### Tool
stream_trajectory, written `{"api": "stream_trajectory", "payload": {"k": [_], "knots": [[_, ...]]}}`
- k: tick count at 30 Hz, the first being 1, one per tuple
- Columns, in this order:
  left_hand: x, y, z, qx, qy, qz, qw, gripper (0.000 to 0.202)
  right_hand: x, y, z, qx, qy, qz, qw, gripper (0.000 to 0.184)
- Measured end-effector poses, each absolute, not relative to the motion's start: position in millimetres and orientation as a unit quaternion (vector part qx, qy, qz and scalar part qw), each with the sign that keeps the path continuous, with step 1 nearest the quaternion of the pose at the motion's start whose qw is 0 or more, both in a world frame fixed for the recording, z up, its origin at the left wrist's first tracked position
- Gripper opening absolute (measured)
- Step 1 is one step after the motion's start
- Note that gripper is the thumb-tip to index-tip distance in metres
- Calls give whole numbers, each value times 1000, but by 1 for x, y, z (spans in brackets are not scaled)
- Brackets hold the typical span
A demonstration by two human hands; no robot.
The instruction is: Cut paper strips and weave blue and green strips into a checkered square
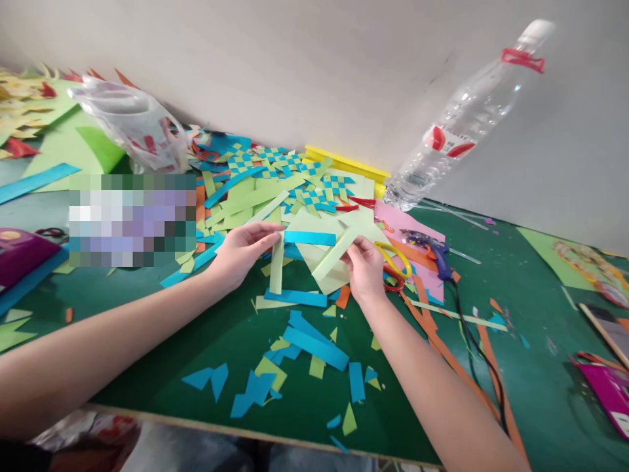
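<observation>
Above the middle of the table, my left hand (244, 252) pinches a blue paper strip (310, 238) and a pale green strip (276, 265) where they meet at a corner. The blue one points right and the green one hangs down. My right hand (365, 265) is closed on another pale green paper strip (337, 252), held at a slant near the blue strip's free end. Beneath them lie a further blue strip (297, 298) and a large pale green sheet (314, 242). Woven blue-and-green checkered pieces (319, 190) are piled behind my hands.
Paper scraps (314, 344) litter the green table (162, 367). Scissors with yellow handles (400, 259) and a blue glue gun (439, 255) with a black cord lie to the right. A clear plastic bottle (457, 124) leans at the wall; a white plastic bag (137, 124) stands back left.
</observation>
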State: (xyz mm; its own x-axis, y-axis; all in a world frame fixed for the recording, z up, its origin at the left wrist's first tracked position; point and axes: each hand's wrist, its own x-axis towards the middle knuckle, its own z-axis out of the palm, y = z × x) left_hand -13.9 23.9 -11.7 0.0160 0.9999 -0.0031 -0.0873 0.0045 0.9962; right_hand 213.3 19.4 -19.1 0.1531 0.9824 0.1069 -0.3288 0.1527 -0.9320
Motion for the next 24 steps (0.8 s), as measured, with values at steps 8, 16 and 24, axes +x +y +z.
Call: {"api": "stream_trajectory", "payload": {"k": [8,16,24], "knots": [[-14,24,-9,474,472,519,533,31,213,19,-19,-422,-411,503,632,17],[-12,23,-6,460,468,524,542,30,213,20,-21,-408,-411,514,632,14],[-13,24,-5,462,473,524,537,31,213,21,-23,-424,-427,503,621,17]]}}
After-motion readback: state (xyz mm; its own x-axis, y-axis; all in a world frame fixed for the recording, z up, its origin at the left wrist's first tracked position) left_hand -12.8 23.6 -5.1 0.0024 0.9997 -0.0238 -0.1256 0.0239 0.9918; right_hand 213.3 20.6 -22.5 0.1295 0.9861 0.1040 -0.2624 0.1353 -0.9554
